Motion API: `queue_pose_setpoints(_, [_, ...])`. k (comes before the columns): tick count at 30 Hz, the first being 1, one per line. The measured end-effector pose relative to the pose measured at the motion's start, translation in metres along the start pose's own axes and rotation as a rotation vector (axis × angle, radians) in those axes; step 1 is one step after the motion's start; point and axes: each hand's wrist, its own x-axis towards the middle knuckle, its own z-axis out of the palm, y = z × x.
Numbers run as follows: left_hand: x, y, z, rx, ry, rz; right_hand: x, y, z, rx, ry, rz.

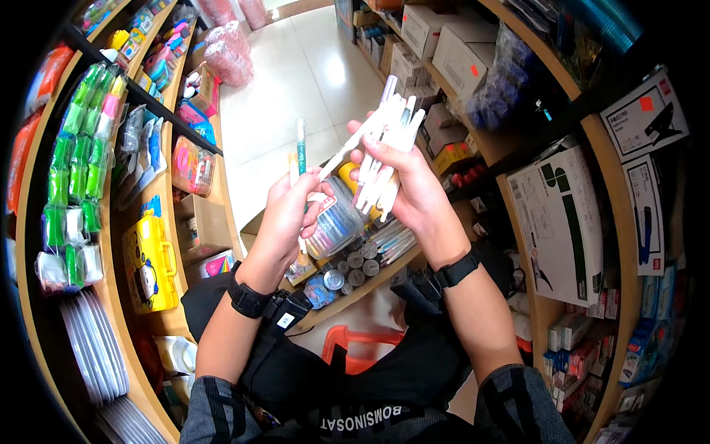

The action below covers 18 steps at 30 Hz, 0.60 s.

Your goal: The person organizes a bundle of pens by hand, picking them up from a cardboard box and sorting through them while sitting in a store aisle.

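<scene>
My right hand (407, 183) is closed round a bundle of slim pens (385, 161), mostly white, with a few purple and dark ends. My left hand (294, 211) grips a few more, among them a green pen (301, 152) standing upright. A long white pen (346, 150) slants from the left fingers up to the bundle. Below and between the hands stands a clear plastic tub (335, 222) full of pens, partly hidden. Loose pens (391, 241) and several round-topped containers (355, 261) lie beside it on a wooden shelf.
Shelves of stationery rise on both sides. On the left are a yellow case (150, 263) and green packets (80, 166); at the right are a large white box (560, 227) and cartons (466, 55). A red plastic stool or crate (360, 338) shows below, and pink wrapped rolls (227, 55) stand beyond.
</scene>
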Motion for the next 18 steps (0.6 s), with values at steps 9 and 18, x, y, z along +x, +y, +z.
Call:
queue_pose_setpoints(9, [-0.010,-0.001,0.014,-0.129,-0.217,-0.165,0.008,0.006,-0.024,0.306,0.173,0.076])
queue_pose_setpoints(18, [-0.014,-0.018,0.025,-0.201,-0.275,-0.106,0.008,0.008,-0.014,0.334,0.202,0.049])
